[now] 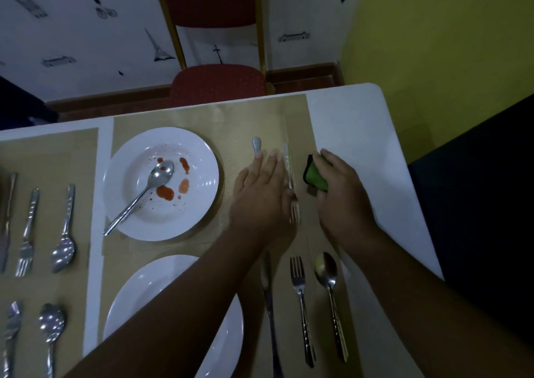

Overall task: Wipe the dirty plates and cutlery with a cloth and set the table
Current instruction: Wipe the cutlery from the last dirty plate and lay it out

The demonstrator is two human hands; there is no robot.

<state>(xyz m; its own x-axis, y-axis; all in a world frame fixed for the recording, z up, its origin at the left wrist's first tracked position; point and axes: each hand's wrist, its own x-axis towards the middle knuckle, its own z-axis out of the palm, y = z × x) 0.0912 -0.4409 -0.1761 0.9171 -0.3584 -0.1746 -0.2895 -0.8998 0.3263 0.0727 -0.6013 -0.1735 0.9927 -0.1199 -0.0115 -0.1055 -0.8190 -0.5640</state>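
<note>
Several tan placemats [231, 123], white table [346, 123], yellow wall [433, 31].

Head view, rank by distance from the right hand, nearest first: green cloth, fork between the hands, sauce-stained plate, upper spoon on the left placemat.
1. green cloth: gripped in the right hand itself.
2. fork: just to its left, lying beside the left hand.
3. sauce-stained plate: beyond the left hand, mid-table.
4. upper spoon: far left, on the left placemat.

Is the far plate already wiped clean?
No, the far plate carries red sauce smears, and a spoon lies in it.
</note>
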